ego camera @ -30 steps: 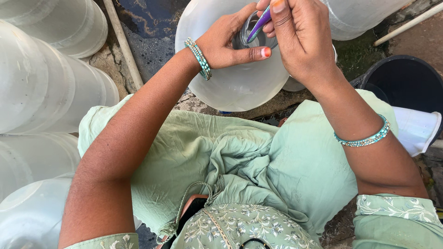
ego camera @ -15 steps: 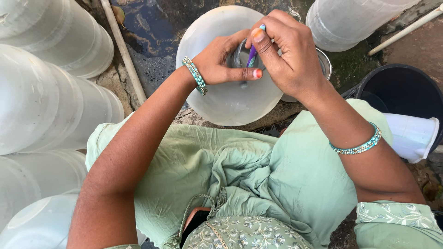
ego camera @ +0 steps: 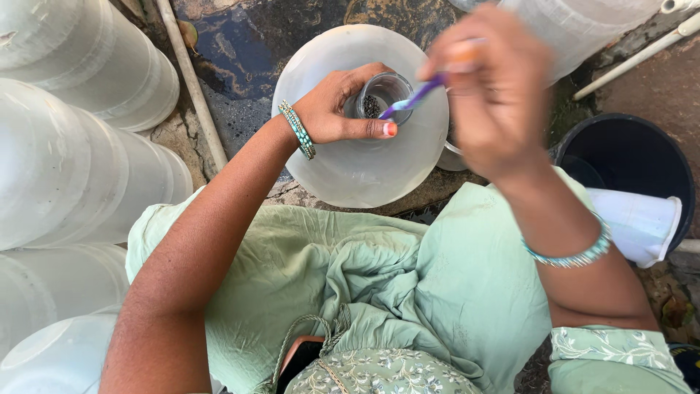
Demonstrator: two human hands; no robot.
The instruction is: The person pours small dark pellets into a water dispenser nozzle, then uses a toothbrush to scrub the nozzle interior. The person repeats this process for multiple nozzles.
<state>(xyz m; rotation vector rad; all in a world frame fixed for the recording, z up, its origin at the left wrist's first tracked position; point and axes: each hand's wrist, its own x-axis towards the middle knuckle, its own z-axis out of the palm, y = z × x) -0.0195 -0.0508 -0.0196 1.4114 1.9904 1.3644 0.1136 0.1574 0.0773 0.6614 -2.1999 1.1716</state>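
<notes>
A large translucent water jug [ego camera: 350, 168] stands upright in front of me, seen from above. My left hand [ego camera: 343, 109] wraps around its open neck [ego camera: 386, 91], thumb across the front. Inside the neck something dark shows. My right hand [ego camera: 488, 87], blurred, is raised above and to the right of the neck and holds a thin purple stick-like tool [ego camera: 412, 101] whose tip points into the opening. Both wrists wear turquoise bangles.
Several similar translucent jugs [ego camera: 65, 160] lie stacked along the left, and another [ego camera: 576, 25] is at the top right. A white pipe [ego camera: 193, 87] runs over the wet ground. A black bucket [ego camera: 627, 157] with a white container [ego camera: 638, 222] sits at the right. Green clothing covers my lap.
The view has dropped and the jug neck now shows open. My right hand has lifted up and to the right, off the neck, drawing the purple tool with it; my left hand stays on the neck.
</notes>
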